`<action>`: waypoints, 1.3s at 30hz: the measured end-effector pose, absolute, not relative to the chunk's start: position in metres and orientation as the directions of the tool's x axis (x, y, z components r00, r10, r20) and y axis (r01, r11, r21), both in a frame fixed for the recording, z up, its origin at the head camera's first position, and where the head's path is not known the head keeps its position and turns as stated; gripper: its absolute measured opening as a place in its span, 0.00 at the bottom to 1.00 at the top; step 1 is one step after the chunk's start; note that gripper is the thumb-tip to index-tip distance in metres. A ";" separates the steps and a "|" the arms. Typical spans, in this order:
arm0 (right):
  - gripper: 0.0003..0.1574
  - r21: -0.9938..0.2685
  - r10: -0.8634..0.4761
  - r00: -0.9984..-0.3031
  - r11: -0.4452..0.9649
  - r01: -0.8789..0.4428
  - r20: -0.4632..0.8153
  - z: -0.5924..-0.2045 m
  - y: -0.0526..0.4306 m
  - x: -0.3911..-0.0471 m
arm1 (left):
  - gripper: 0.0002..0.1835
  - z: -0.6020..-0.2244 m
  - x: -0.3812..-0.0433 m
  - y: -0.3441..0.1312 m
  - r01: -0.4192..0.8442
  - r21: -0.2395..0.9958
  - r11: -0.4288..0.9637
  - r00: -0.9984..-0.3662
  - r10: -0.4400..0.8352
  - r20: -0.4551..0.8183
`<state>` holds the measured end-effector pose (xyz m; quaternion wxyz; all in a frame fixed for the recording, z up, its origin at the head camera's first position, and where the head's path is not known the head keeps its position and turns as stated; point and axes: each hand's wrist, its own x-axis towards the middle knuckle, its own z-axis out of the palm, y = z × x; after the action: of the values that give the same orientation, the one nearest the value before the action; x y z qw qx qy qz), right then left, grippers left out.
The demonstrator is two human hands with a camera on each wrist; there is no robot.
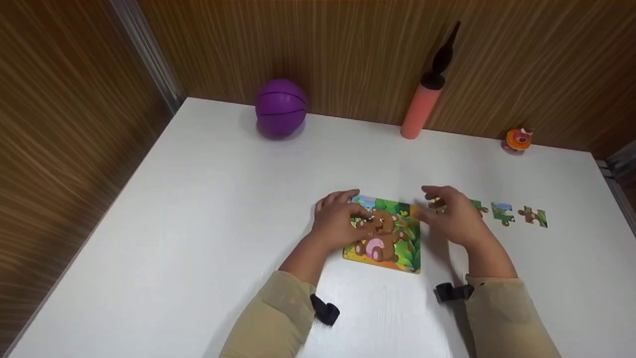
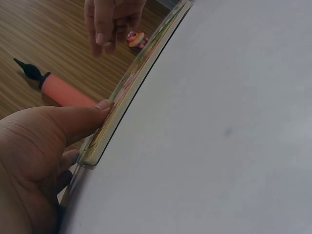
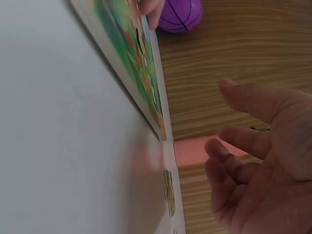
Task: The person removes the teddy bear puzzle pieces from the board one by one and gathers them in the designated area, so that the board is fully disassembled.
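A square jigsaw puzzle (image 1: 408, 248) with a brown bear picture lies on the white table. My left hand (image 1: 334, 223) rests over its left side, thumb and index finger on the picture, other fingers by the upper left corner. The left wrist view shows that thumb (image 2: 90, 119) on the board's face; the fingers behind it are partly hidden. Just past the board's right edge, my right hand (image 1: 454, 216) hovers with loosely bent fingers and nothing between them, as the right wrist view (image 3: 263, 161) shows. Loose puzzle pieces (image 1: 503, 213) lie in a row beyond it, one partly covered.
Along the back of the table (image 1: 198, 199) stand a purple ball (image 1: 281, 107), a pink hand pump (image 1: 421, 109) with a black nozzle, and a small orange and pink figurine (image 1: 518, 139). Wood-grain panels (image 1: 348, 54) rise behind and at the left.
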<state>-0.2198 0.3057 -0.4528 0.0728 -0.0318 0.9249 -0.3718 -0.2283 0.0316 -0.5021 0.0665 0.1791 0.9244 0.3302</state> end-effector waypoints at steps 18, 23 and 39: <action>0.28 -0.637 -0.295 -0.934 0.764 -0.104 -0.201 -0.465 0.275 -0.216 | 0.18 -0.503 -0.229 0.033 0.291 0.623 0.726 -0.927 0.376 -0.004; 0.28 -0.628 -0.316 -0.927 0.768 -0.126 -0.201 -0.465 0.270 -0.214 | 0.19 -0.503 -0.230 0.032 0.294 0.621 0.727 -0.924 0.382 -0.009; 0.24 -0.633 -0.307 -0.931 0.765 -0.119 -0.197 -0.470 0.263 -0.212 | 0.19 -0.501 -0.229 0.031 0.302 0.628 0.717 -0.916 0.401 -0.017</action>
<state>-0.2123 0.2628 -0.4697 0.1459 -0.1148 0.9280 -0.3229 -0.2291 0.0307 -0.5014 0.0759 0.1904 0.9234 0.3247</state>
